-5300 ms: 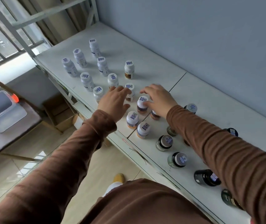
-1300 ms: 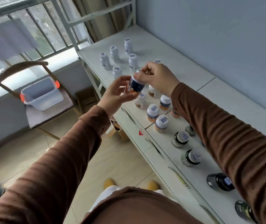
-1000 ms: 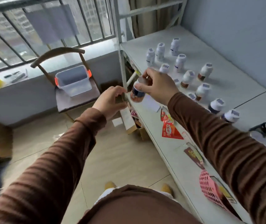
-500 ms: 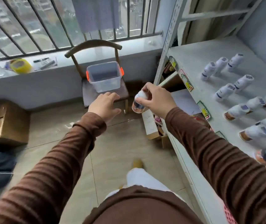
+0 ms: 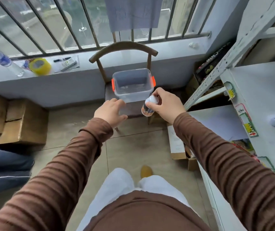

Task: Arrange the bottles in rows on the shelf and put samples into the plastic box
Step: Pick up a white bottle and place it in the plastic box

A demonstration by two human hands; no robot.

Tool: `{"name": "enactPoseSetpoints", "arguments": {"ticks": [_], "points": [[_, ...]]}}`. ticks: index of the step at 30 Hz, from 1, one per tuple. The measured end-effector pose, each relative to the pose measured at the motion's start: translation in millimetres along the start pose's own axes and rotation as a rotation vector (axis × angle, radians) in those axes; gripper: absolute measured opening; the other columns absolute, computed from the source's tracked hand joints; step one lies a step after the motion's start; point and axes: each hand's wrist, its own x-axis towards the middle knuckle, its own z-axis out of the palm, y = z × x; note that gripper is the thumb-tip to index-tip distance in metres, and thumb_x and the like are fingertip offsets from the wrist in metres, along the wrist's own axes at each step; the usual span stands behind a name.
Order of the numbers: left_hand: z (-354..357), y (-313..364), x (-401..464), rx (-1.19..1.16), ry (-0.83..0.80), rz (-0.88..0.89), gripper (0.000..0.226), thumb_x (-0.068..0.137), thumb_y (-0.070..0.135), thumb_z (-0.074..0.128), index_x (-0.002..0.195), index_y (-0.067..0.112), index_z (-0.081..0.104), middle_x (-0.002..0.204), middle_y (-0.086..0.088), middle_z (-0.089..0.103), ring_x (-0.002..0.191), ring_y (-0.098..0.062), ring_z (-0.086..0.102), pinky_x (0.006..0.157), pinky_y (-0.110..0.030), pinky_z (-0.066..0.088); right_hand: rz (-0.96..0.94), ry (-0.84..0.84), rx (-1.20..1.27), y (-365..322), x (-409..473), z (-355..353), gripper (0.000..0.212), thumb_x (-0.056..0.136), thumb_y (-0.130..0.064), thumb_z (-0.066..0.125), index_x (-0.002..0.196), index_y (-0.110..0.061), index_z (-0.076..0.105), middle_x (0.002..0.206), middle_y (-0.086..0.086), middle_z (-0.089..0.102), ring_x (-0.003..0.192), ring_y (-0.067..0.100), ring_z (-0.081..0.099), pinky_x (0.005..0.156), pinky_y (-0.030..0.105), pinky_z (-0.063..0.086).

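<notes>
Since half a second earlier, the clear plastic box with orange clips (image 5: 132, 84) on the wooden chair (image 5: 125, 47) had come nearer. The right hand (image 5: 166, 104) clamped the small white-capped bottle (image 5: 149, 105) just right of it, long axis near upright, cap tilted far-right. The left hand (image 5: 110, 112) hovered empty, grip apart.

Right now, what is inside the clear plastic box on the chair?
The plastic box looks empty; only its bare floor shows. The bottle is in the right hand, outside it.

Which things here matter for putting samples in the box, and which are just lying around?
For the job:
bottle in right hand
plastic box
left hand
shelf

Lying about:
yellow tape roll
cardboard boxes
water bottle
</notes>
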Motion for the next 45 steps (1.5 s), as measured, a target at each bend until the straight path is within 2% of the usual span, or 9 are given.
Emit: {"name": "enactPoseSetpoints", "arguments": {"ticks": [11, 14, 19, 27, 31, 36, 41, 45], "points": [[-20, -92, 154, 0.011, -0.127, 0.067, 0.048, 0.086, 0.041, 0.061, 0.131, 0.026, 0.050, 0.125, -0.002, 0.052, 0.118, -0.024, 0.048, 0.096, -0.039, 0.043, 0.095, -0.009, -0.101, -26, 159, 58, 0.034, 0.083, -0.056, 0.057, 0.100, -0.026, 0.052, 0.092, 0.000, 0.067, 0.083, 0.026, 0.064, 0.077, 0.039, 0.053], [-16, -105, 189, 0.016, -0.180, 0.079, 0.048, 0.085, 0.041, 0.062, 0.130, 0.026, 0.052, 0.126, -0.002, 0.052, 0.118, -0.025, 0.049, 0.098, -0.041, 0.044, 0.170, -0.025, -0.097, -20, 190, 70, 0.033, 0.084, -0.053, 0.059, 0.103, -0.027, 0.053, 0.095, -0.001, 0.067, 0.086, 0.026, 0.063, 0.079, 0.037, 0.052], [-4, -112, 251, 0.019, -0.242, 0.089, 0.046, 0.084, 0.038, 0.063, 0.127, 0.024, 0.053, 0.123, -0.003, 0.054, 0.114, -0.026, 0.050, 0.092, -0.043, 0.047, 0.259, -0.030, -0.109, 6, 249, 85, 0.027, 0.085, -0.048, 0.060, 0.101, -0.029, 0.052, 0.099, -0.003, 0.066, 0.088, 0.023, 0.063, 0.080, 0.035, 0.052], [42, -118, 341, 0.071, -0.274, 0.058, 0.041, 0.085, 0.031, 0.063, 0.121, 0.015, 0.051, 0.120, -0.008, 0.053, 0.114, -0.031, 0.049, 0.089, -0.045, 0.048, 0.387, -0.153, -0.046, 49, 331, 133, 0.025, 0.087, -0.036, 0.063, 0.104, -0.022, 0.051, 0.108, 0.005, 0.063, 0.094, 0.028, 0.062, 0.083, 0.039, 0.054], [71, -121, 380, 0.065, -0.299, 0.069, 0.038, 0.085, 0.025, 0.062, 0.119, 0.014, 0.049, 0.118, -0.008, 0.053, 0.112, -0.030, 0.048, 0.084, -0.044, 0.047, 0.432, -0.180, -0.031, 68, 362, 165, 0.024, 0.088, -0.031, 0.062, 0.106, -0.019, 0.052, 0.119, 0.006, 0.058, 0.103, 0.030, 0.060, 0.085, 0.038, 0.052], [108, -134, 418, 0.087, -0.365, 0.074, 0.042, 0.087, 0.023, 0.062, 0.124, 0.014, 0.047, 0.125, -0.007, 0.050, 0.117, -0.028, 0.045, 0.089, -0.047, 0.048, 0.522, -0.214, -0.019, 95, 396, 209, 0.022, 0.088, -0.031, 0.058, 0.107, -0.024, 0.048, 0.100, 0.002, 0.064, 0.090, 0.025, 0.063, 0.079, 0.040, 0.054], [141, -145, 445, 0.096, -0.421, 0.091, 0.041, 0.086, 0.019, 0.060, 0.124, 0.013, 0.047, 0.126, -0.008, 0.050, 0.118, -0.028, 0.045, 0.090, -0.047, 0.048, 0.526, -0.220, -0.069, 112, 422, 248, 0.024, 0.089, -0.031, 0.058, 0.109, -0.025, 0.049, 0.106, 0.003, 0.063, 0.097, 0.027, 0.063, 0.081, 0.043, 0.055], [156, -148, 456, 0.091, -0.420, 0.102, 0.043, 0.086, 0.021, 0.062, 0.125, 0.012, 0.047, 0.127, -0.008, 0.051, 0.119, -0.030, 0.046, 0.091, -0.044, 0.046, 0.507, -0.223, -0.120, 121, 432, 268, 0.031, 0.092, -0.034, 0.057, 0.120, -0.025, 0.049, 0.117, 0.005, 0.060, 0.107, 0.029, 0.060, 0.079, 0.041, 0.053]]}}
